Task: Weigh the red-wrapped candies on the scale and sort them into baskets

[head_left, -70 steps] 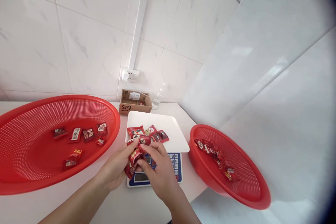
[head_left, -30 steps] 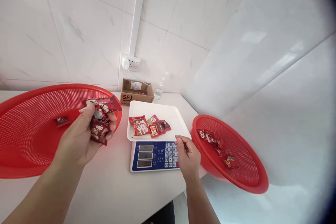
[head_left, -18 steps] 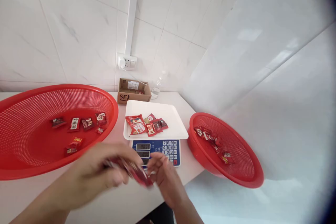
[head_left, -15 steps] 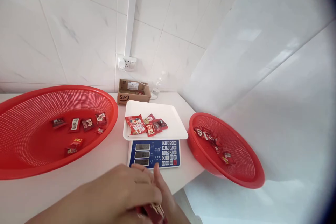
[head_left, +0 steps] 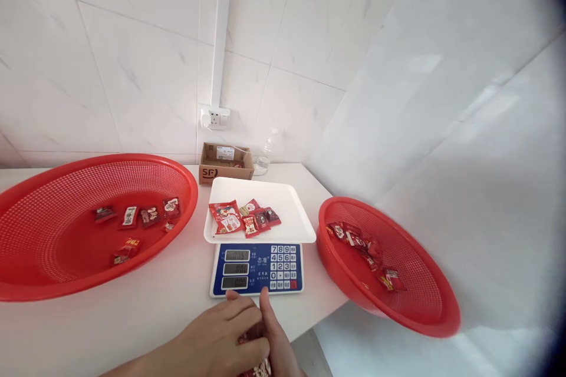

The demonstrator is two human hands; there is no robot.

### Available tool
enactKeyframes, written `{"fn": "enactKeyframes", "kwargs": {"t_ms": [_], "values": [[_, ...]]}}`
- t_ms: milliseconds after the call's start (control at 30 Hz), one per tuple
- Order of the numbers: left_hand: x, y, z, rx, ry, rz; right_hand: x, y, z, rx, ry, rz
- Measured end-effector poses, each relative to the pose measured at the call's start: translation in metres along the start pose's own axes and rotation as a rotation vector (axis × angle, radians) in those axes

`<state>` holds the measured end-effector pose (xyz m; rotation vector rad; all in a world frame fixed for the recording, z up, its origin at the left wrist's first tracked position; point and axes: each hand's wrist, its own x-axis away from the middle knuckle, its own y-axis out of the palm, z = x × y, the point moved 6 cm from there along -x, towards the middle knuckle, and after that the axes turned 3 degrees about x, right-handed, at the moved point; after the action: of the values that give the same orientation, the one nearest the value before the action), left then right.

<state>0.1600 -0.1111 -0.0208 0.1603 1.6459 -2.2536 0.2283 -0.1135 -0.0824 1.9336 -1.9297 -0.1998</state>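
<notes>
Low at the table's front edge, my left hand (head_left: 221,336) and my right hand (head_left: 276,344) are cupped together around a bunch of red snack packets (head_left: 256,367), of which only a little shows between the fingers. Just beyond my fingertips stands a blue electronic scale (head_left: 257,268). Its white tray (head_left: 283,200) carries several red packets (head_left: 241,218).
A large red mesh basket (head_left: 53,271) at the left holds several small packets. A smaller red basket (head_left: 420,306) at the right overhangs the table edge, also with packets. A cardboard box (head_left: 225,162) and a clear bottle (head_left: 265,156) stand by the tiled wall.
My left hand carried a handful of packets from near the large basket down to the front edge. My right hand left the scale and closed in against them.
</notes>
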Motion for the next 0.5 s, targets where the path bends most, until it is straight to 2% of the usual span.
{"fn": "enactKeyframes", "kwargs": {"t_ms": [67,167,267,333,500], "values": [[0.007,0.001,-0.008,0.016,-0.026,-0.002,-0.004,0.003,0.009,-0.021,-0.007,-0.016],[0.020,0.013,-0.020,-0.006,-0.060,0.000,-0.007,0.004,0.026,-0.077,0.046,-0.092],[0.034,0.027,-0.029,-0.094,-0.088,0.101,-0.009,-0.001,0.040,-0.105,0.115,-0.147],[0.041,0.032,-0.031,-0.123,-0.105,0.127,-0.014,-0.004,0.045,-0.076,0.126,-0.153],[0.050,0.020,-0.033,-0.038,-0.190,0.108,-0.029,0.006,0.055,0.046,0.096,-0.216]]}}
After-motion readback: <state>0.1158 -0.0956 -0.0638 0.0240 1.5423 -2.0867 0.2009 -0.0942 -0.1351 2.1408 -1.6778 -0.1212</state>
